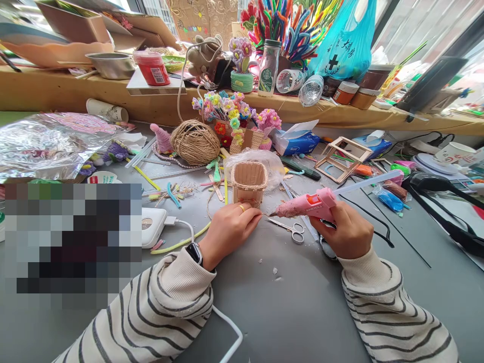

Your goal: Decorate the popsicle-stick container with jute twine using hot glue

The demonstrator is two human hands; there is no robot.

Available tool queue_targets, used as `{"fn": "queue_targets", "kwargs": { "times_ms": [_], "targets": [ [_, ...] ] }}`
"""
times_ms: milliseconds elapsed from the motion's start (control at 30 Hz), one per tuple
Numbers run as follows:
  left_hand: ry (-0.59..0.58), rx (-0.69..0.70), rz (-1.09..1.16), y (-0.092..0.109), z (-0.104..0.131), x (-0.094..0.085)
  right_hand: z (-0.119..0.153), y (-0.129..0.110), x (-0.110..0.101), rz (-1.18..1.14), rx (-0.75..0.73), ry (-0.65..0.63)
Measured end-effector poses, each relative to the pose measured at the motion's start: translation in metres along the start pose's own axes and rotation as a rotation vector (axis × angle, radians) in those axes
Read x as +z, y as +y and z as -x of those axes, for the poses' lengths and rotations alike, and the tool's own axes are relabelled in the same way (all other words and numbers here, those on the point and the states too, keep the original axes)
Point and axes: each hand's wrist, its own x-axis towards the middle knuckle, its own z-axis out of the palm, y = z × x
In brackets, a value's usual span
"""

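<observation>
A small basket (249, 176) of light wooden sticks, with a braided rim, stands upright on the grey table. My left hand (232, 229) is closed at the basket's front base, fingertips pinching a thin strand of twine (265, 215) whose end juts out to the right. My right hand (346, 229) grips a pink hot glue gun (310, 204), a clear glue stick (368, 181) sticking out of its back. The gun's nozzle points left, close to the twine end and my left fingertips. Small scissors (291, 229) lie just below the nozzle. The fingers hide the basket's lower front.
Behind the basket sit a ball of twine (194, 141) and fluffy craft flowers (234, 113). A white power bank (153, 227) with a cable lies left. Right are a wooden frame (342, 159) and black glasses (446, 201). A cluttered ledge (151, 101) runs along the back.
</observation>
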Motion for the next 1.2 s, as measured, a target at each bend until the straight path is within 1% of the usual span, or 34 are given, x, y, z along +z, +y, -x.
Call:
{"fn": "queue_targets", "kwargs": {
  "times_ms": [100, 233, 467, 567, 667, 767, 833, 900, 1067, 1133, 1200],
  "targets": [
    [-0.007, -0.006, 0.010, 0.000, 0.000, 0.000, 0.001, 0.001, 0.001, 0.009, -0.005, 0.015],
    [-0.012, -0.014, 0.015, 0.000, 0.000, 0.000, 0.002, 0.001, 0.001, 0.008, -0.005, -0.003],
    [-0.012, -0.027, 0.038, -0.001, 0.002, 0.001, 0.000, 0.000, 0.000, 0.007, -0.013, 0.028],
    [-0.001, -0.043, 0.035, -0.001, 0.002, 0.001, 0.001, 0.000, -0.001, 0.019, 0.010, -0.007],
    [0.019, -0.063, 0.043, 0.000, 0.002, 0.000, 0.004, 0.001, -0.001, -0.001, 0.078, -0.077],
    [0.024, -0.084, 0.065, 0.000, 0.002, -0.002, 0.006, 0.002, -0.003, -0.073, 0.149, -0.114],
    [0.032, -0.099, 0.088, 0.001, 0.002, -0.004, 0.008, 0.005, -0.003, -0.094, 0.171, -0.123],
    [0.060, -0.110, 0.126, 0.002, 0.001, -0.006, 0.010, 0.008, -0.004, -0.079, 0.194, -0.120],
    [0.197, -0.135, 0.247, 0.004, 0.000, -0.011, 0.014, 0.021, 0.000, 0.013, 0.309, -0.068],
    [0.232, -0.143, 0.279, 0.004, 0.000, -0.013, 0.013, 0.027, 0.003, 0.030, 0.390, -0.044],
    [0.250, -0.134, 0.294, 0.005, 0.000, -0.014, 0.011, 0.033, 0.007, 0.020, 0.515, -0.042]
  ]
}}
